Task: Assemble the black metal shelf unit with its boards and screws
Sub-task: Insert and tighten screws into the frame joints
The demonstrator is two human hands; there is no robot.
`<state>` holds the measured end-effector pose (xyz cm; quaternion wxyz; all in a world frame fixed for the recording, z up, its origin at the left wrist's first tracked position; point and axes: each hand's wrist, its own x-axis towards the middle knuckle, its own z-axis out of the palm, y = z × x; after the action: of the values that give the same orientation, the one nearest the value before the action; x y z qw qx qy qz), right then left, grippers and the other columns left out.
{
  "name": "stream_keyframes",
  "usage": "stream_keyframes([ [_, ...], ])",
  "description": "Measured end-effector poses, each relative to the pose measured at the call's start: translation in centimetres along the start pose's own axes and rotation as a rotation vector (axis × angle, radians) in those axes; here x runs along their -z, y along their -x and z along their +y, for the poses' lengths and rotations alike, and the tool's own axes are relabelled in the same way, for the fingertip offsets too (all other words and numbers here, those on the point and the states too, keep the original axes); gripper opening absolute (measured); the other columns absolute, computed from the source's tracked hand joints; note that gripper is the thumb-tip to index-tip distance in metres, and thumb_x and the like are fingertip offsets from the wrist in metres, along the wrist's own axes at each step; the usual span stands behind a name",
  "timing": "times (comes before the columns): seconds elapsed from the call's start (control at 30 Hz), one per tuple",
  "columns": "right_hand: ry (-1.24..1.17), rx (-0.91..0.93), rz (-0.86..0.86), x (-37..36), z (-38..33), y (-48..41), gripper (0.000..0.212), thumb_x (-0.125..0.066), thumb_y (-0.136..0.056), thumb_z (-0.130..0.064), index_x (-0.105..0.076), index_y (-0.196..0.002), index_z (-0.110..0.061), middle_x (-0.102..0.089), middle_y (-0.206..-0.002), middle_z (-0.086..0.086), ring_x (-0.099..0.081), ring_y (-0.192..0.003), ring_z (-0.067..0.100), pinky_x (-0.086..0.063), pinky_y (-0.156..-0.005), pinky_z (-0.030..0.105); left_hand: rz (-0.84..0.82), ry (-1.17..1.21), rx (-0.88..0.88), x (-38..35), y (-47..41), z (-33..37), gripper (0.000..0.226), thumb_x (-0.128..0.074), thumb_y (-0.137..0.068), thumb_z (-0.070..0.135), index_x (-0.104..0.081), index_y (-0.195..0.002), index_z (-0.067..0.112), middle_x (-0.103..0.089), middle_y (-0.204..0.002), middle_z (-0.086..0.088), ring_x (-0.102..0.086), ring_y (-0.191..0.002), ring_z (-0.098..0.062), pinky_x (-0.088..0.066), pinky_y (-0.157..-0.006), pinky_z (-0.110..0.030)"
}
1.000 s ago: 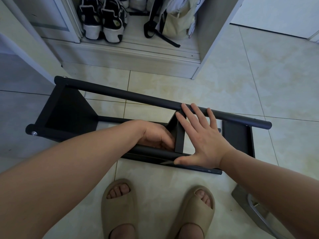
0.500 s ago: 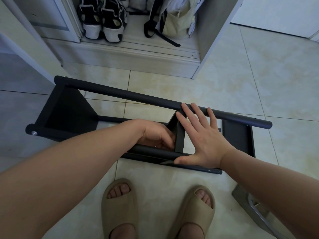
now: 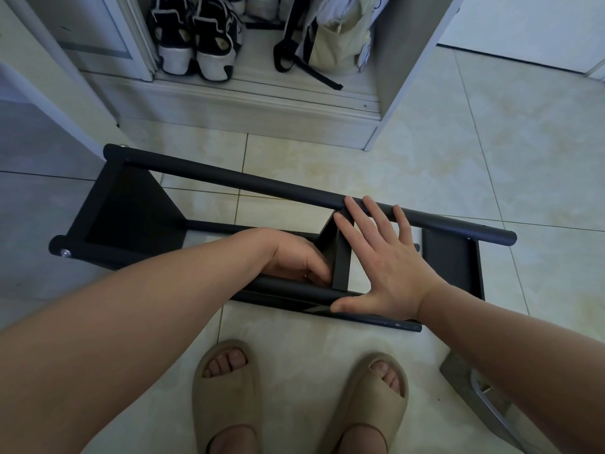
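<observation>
Black metal shelf unit [image 3: 98, 257] is lying on its side on the pale tile floor [image 3: 425, 152], just in front of the person's tan slippers [image 3: 229, 391]. Long axis runs left-right across the view, right end angled nearer the feet. Far tube [image 3: 229, 178] and near tube [image 3: 288, 287] run roughly parallel. Three boards stand crosswise between them: left end board [image 3: 131, 208], middle board [image 3: 342, 257], right board [image 3: 448, 257]. Silver screw head [image 3: 66, 253] shows at the left end of the near tube. Right hand [image 3: 383, 267] is flat with fingers spread, fingertips on the far tube, thumb on the near tube, spanning the frame just right of the middle board. Left hand [image 3: 294, 260] reaches inside the frame against the middle board's left face, fingers curled down by the near tube; can't tell whether it holds anything. Sneakers [image 3: 196, 37] and a bag [image 3: 334, 34] sit in the open cabinet behind.
</observation>
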<state>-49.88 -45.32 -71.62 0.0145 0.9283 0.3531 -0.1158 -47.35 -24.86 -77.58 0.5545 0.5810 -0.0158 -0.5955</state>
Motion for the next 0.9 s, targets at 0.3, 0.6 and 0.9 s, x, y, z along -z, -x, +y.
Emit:
stream_keyframes([
  [0.3, 0.001, 0.002, -0.010, 0.11, -0.02, -0.02, 0.126, -0.018, -0.069, -0.102, 0.001, -0.162, -0.020, 0.012, -0.170, 0.003, 0.016, -0.156, 0.028, 0.006, -0.122, 0.063, -0.042, 0.048, -0.010, 0.39, -0.28, -0.18, 0.028, -0.060, -0.087, 0.001, -0.078, -0.072, 0.016, -0.071, -0.070, -0.001, -0.068, -0.064, -0.011, -0.053, -0.061, -0.020],
  [0.6, -0.002, 0.002, -0.007, 0.11, -0.06, -0.02, 0.126, -0.018, -0.069, -0.103, 0.001, -0.162, -0.021, 0.011, -0.170, 0.003, 0.015, -0.156, 0.028, 0.005, -0.122, 0.064, -0.043, 0.056, -0.027, 0.34, -0.03, 0.11, 0.013, -0.058, -0.085, -0.001, -0.066, -0.089, 0.009, -0.069, -0.071, -0.001, -0.067, -0.065, -0.011, -0.053, -0.063, -0.021],
  [0.9, -0.003, 0.002, -0.009, 0.15, -0.02, -0.01, 0.125, -0.018, -0.069, -0.102, 0.001, -0.162, -0.020, 0.011, -0.170, 0.003, 0.015, -0.156, 0.028, 0.005, -0.121, 0.064, -0.017, 0.018, 0.015, 0.06, 0.02, -0.06, 0.023, -0.066, -0.077, 0.012, -0.069, -0.098, 0.003, -0.065, -0.099, -0.015, -0.064, -0.092, -0.023, -0.051, -0.094, -0.037],
])
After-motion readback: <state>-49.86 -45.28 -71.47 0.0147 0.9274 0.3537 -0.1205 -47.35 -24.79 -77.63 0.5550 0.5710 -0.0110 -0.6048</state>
